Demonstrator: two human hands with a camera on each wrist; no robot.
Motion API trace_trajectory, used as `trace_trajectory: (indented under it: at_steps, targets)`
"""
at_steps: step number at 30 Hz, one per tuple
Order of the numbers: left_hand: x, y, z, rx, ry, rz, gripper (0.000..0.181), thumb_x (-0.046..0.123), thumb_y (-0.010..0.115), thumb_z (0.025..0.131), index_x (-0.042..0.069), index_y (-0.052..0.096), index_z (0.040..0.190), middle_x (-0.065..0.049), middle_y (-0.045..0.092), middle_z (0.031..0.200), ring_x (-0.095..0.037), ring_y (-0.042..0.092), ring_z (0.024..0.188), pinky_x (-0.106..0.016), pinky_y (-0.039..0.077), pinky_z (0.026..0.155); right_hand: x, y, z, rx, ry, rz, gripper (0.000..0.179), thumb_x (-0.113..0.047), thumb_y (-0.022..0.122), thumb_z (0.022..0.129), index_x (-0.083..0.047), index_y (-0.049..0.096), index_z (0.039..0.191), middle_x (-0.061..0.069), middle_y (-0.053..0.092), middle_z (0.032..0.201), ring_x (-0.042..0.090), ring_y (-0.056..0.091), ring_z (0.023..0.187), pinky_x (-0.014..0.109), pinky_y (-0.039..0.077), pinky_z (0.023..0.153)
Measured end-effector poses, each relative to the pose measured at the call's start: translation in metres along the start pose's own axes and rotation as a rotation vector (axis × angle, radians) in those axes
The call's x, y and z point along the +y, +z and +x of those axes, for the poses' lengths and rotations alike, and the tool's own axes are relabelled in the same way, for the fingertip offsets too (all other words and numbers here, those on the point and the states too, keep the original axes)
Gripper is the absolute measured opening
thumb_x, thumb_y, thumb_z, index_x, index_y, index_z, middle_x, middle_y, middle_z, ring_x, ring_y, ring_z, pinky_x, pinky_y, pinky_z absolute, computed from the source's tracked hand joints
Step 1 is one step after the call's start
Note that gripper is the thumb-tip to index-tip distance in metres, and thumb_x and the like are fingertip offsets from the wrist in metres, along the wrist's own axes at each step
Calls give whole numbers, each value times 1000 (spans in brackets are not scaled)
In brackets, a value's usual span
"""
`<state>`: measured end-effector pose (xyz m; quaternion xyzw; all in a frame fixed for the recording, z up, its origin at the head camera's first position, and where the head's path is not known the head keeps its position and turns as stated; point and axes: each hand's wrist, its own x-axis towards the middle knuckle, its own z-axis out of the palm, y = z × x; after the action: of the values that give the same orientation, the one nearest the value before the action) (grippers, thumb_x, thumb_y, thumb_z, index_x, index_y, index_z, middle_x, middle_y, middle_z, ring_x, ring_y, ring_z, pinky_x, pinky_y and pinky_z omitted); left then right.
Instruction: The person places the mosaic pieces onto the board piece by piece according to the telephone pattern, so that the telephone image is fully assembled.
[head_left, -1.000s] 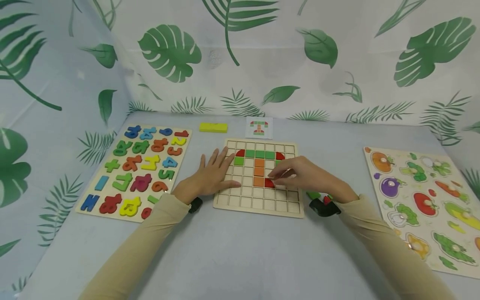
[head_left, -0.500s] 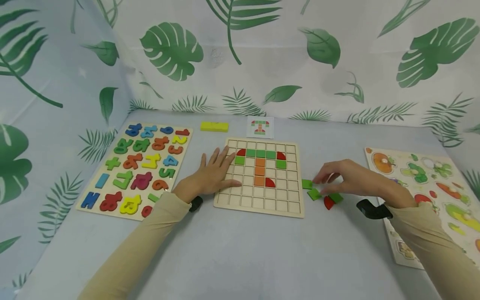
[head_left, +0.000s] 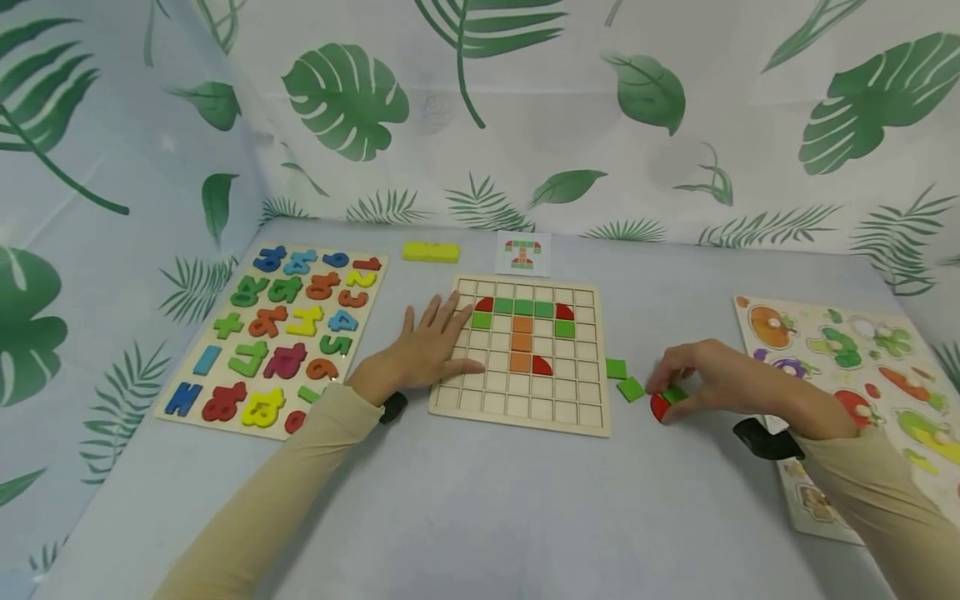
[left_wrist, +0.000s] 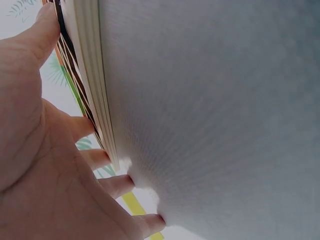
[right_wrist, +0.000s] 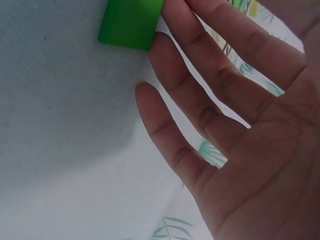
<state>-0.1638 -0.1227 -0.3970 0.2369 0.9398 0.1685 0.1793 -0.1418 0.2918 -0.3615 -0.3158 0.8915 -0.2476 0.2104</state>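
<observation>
My left hand point(head_left: 415, 353) lies spread on the left edge of the wooden grid board point(head_left: 517, 422), fingers straight; the left wrist view shows its fingertips along the board's side. At the right of the board my right hand point(head_left: 712, 379) pinches a red quarter-round tile point(head_left: 659, 407) between thumb and fingers, low at the tabletop. A green square tile point(right_wrist: 131, 25) lies by its fingers in the right wrist view. Two more green tiles point(head_left: 631, 388) lie between that hand and the board. On the grid sit red quarter-rounds point(head_left: 541, 365), green squares point(head_left: 524, 308) and orange squares point(head_left: 521, 342).
A pattern card point(head_left: 523, 253) stands behind the board, with a yellow block point(head_left: 431, 252) to its left. At the left lies a number puzzle point(head_left: 375, 293). A vegetable puzzle point(head_left: 817, 300) lies at the right, partly under my right forearm. Leaf-print cloth point(head_left: 525, 108) hangs behind.
My right hand has left the red quarter-round on the grid, moved right to the loose tiles and come down onto another red one. My left hand has stayed put.
</observation>
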Motion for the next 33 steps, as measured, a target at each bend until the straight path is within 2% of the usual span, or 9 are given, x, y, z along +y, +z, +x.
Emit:
trace_trajectory:
  at_steps: [7,20,33]
  targets:
    - [1,-1,-2,-1,3,-8,95,55,57,104,7,7,169,-19,-9,174,-44,-10,159,-72,-7,120,-2,1,2,17,-2,-10,27,-16,96,74,-15,78,95,-11,70,96,8,63,84,28,57,77]
    - [0,-1,-2,-5,4,-2,95,56,57,104,7,6,169,-19,-10,174,-44,-11,159,-72,-7,120,-6,-1,8,27,11,-64,31,-5,93,75,-9,81,103,-9,72,98,10,65,85,29,59,76]
    - [-1,0,0,-5,0,5,96,57,57,104,8,6,169,-19,-10,174,-44,-10,159,-72,-7,120,-8,-1,10,40,59,-3,27,2,88,79,-5,78,104,-4,72,99,12,67,84,28,59,76]
